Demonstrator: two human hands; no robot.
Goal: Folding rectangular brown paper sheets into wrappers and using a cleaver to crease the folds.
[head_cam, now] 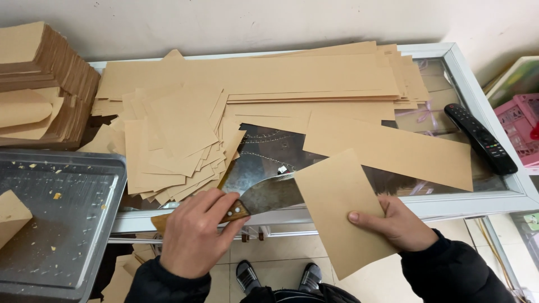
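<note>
My left hand [193, 233] grips the wooden handle of a broad metal knife [269, 193], whose blade points right toward a sheet of brown paper. My right hand [396, 221] holds that cut rectangle of brown paper [342, 210] by its right edge, thumb on top, over the front edge of the glass counter [494, 193]. A longer brown strip [393, 148] lies just behind it. To the left of the blade sits a loose pile of cut brown sheets [174, 143].
Long brown paper sheets [269, 76] cover the back of the counter. A black remote control [481, 138] lies at the right. A grey metal tray [62, 219] with crumbs sits at the left, stacked brown paper [45, 78] behind it. A pink crate [519, 126] stands far right.
</note>
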